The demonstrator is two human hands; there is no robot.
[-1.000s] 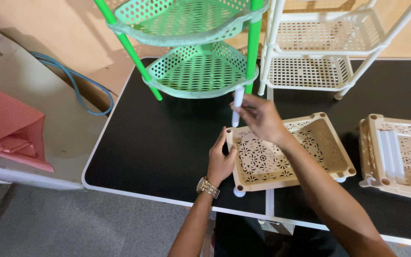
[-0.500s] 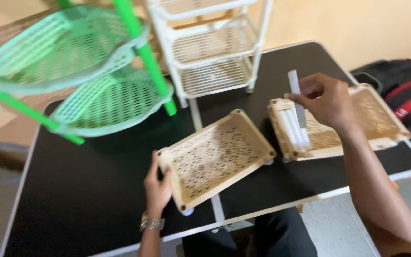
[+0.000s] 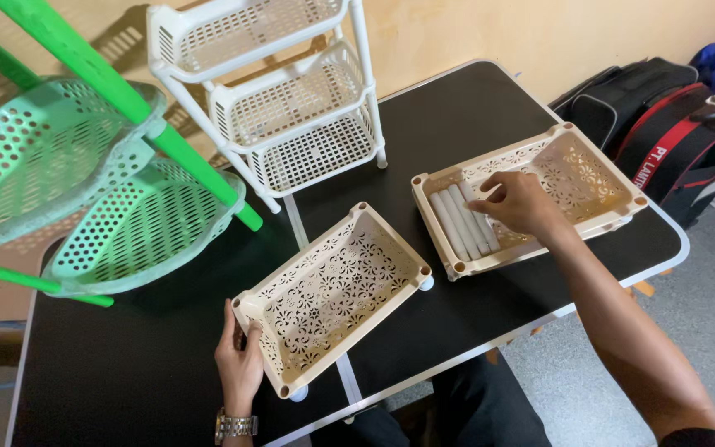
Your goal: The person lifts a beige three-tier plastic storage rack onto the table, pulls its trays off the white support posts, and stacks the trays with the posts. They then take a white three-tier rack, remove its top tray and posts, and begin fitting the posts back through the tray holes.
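Meanwhile right hand [image 3: 516,201] palm-down over tubes [image 3: 463,221]; left hand [image 3: 239,362] grips tray [image 3: 333,296] corner.

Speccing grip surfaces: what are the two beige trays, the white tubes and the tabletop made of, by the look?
Beige trays: likely moulded plastic, matte; thin walls with cut-out lacework. White tubes: probably plastic, smooth, uniform. Table: black, slightly textured top with a pale rim; material unclear. Left hand holds the near tray; right hand touches the tubes.

Bright, even indoor light, soft shadows on the wall, sharp focus; edges perhaps slightly stretched.
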